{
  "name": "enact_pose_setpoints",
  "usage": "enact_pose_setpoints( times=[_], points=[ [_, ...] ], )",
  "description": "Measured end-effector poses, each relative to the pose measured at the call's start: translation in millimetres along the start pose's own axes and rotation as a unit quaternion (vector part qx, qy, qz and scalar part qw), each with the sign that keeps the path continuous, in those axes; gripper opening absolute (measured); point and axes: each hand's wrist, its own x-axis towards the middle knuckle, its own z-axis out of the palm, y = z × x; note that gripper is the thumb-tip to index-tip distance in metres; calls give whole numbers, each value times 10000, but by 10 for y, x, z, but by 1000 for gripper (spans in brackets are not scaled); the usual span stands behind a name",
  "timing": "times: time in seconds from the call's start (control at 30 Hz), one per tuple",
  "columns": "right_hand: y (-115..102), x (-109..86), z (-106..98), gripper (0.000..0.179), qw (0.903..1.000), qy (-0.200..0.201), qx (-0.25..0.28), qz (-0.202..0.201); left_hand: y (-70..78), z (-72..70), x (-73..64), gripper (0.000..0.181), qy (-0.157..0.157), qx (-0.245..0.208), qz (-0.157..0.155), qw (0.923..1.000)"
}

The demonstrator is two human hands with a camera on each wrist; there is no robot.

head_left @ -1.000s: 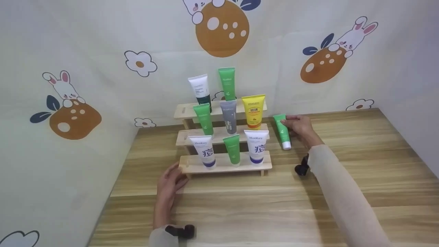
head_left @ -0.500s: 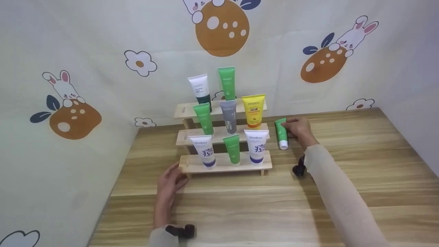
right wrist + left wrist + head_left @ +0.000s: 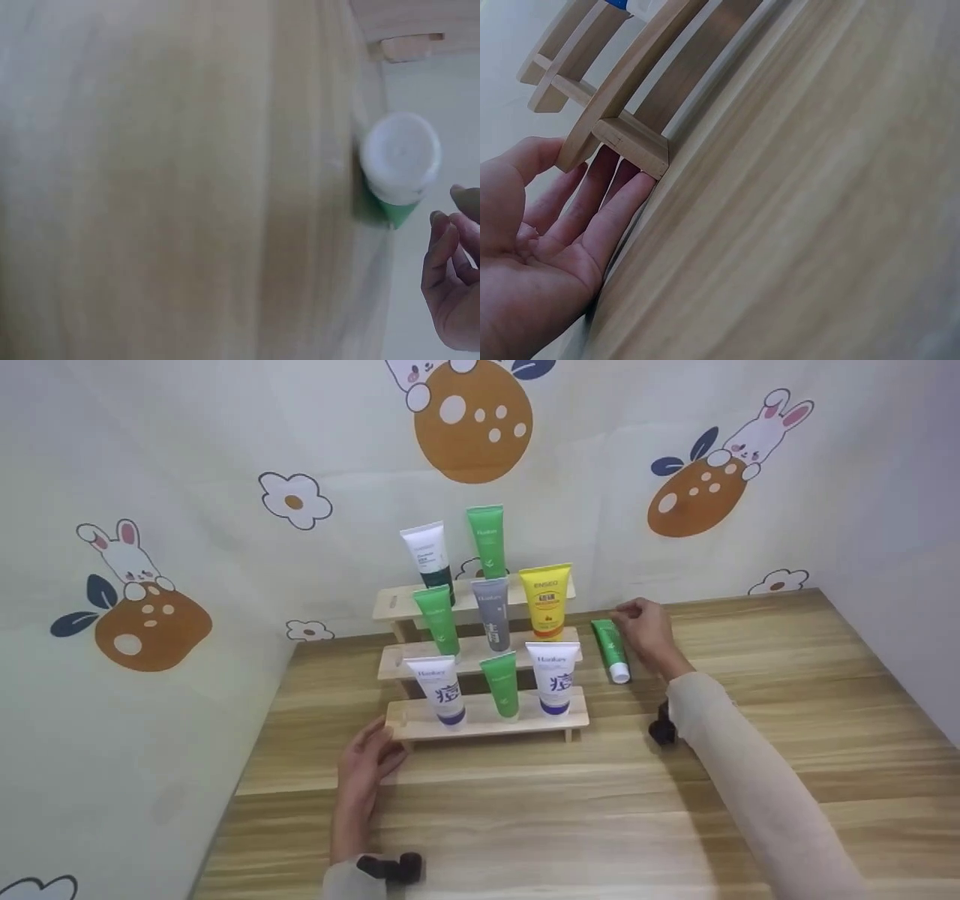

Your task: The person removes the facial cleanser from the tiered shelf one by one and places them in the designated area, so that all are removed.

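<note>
My left hand grips the left end of the lowest tier of a three-tier wooden display rack. In the left wrist view, the thumb meets the rounded shelf end and the fingers reach underneath, by the leg. To the right of the rack, a green squeeze tube lies on the table with its white cap toward me. My right hand hovers beside the tube's flat end, loosely bent and holding nothing. The right wrist view shows a gap between its fingertips and the tube.
Several squeeze tubes stand cap-down on the tiers, including a yellow tube, a grey tube and a white-and-dark-green tube. Behind the wood-grain table hangs a printed curtain, close to the rack's back.
My right hand has let go of the green tube and risen slightly off it, after shifting it a little. The left hand stays on the rack. The head view has shifted slightly.
</note>
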Motion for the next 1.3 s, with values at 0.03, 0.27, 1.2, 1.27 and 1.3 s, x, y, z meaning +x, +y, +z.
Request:
enact_pose_setpoints(
  times=[0.03,0.27,1.2,1.27,1.3],
  points=[
    [-35,-3,-15,35,10000,-70,9,-55,1,-2,-3,49,10,-10,-14,10000],
    [-325,-66,-132,42,9986,-206,83,-474,7,1,-1,49,46,26,-67,10000],
    [-1543,-270,-351,61,9797,-1031,1236,-1195,9,1,-11,54,162,344,-160,9991],
    [-1637,-266,-341,60,9774,-1148,1282,-1228,10,17,-5,52,171,288,-159,9993],
    [-1684,-265,-334,60,9762,-1212,1298,-1243,12,26,-2,51,175,265,-138,9994]
  ],
)
